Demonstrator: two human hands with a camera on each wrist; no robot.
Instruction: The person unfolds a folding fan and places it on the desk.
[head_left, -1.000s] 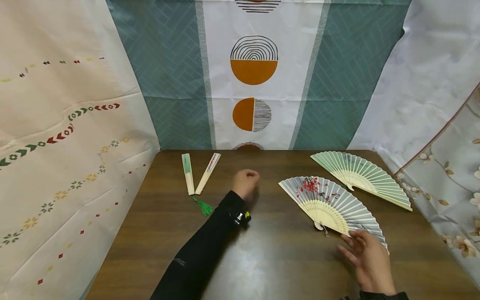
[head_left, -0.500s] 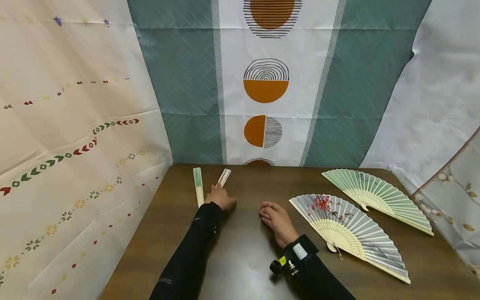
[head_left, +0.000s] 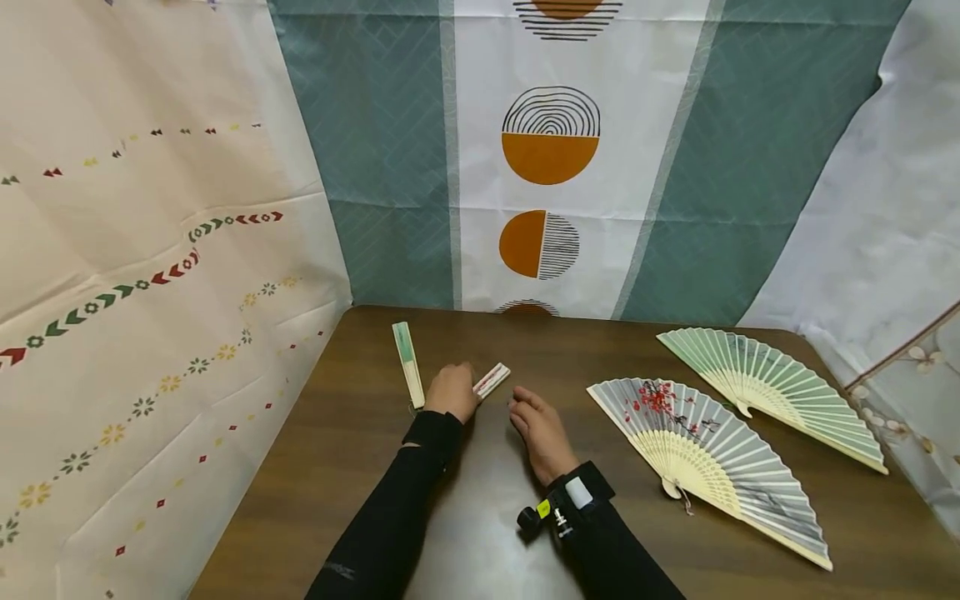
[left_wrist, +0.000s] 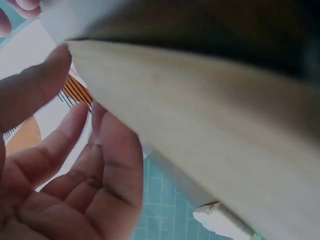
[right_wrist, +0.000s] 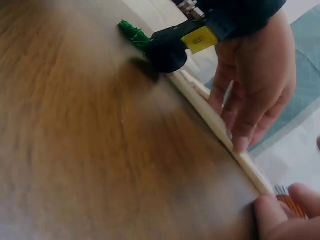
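In the head view my left hand (head_left: 453,392) grips a folded fan (head_left: 492,381) with a pale, red-marked end. The left wrist view shows the thumb (left_wrist: 55,67) and curled fingers against its long wooden guard (left_wrist: 165,100). My right hand (head_left: 543,437) is just right of the fan's end, fingers loosely bent; the right wrist view shows its thumb (right_wrist: 272,212) close to that end, and contact is unclear. Left of my left hand lies a folded green fan (head_left: 408,364). A green tassel (right_wrist: 132,33) shows in the right wrist view.
At the right of the brown table (head_left: 315,517) lie two spread fans: a grey-white one with red blossoms (head_left: 697,433) and a green one (head_left: 780,387) behind it. Patterned cloth (head_left: 375,167) hangs at the back, with more cloth at both sides.
My left hand has gone left to the red-marked folded fan, gripped it and shifted it right. My right hand has left the spread grey-white fan and come to the table's middle.
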